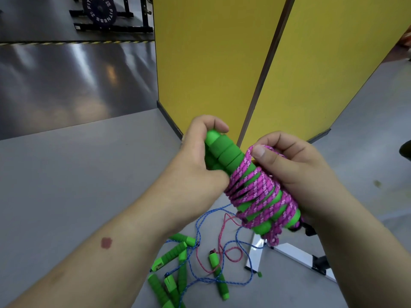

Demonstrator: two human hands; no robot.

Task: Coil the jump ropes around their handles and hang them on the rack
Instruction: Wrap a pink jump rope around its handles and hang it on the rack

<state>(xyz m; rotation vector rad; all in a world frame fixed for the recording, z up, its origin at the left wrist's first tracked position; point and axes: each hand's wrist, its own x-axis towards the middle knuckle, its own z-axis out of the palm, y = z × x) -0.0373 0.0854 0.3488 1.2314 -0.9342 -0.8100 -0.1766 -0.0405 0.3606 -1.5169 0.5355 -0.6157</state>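
Loose jump ropes (pixel 195 261) with green handles and blue and pink cords lie tangled on the grey floor (pixel 77 174), beside a white metal frame (pixel 295 254). Yellow partition panels (pixel 213 63) stand just behind; a weight plate (pixel 99 10) sits far back. Above them, the left hand (pixel 200 161) grasps the green handles (pixel 226 152), and the right hand (pixel 289 165) pinches the pink rope (pixel 258 190) coiled round them.

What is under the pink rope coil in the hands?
Green handles show between the turns of the pink rope. The left hand grips their bare end; the right hand pinches the rope. How the rope joins the handles is covered.
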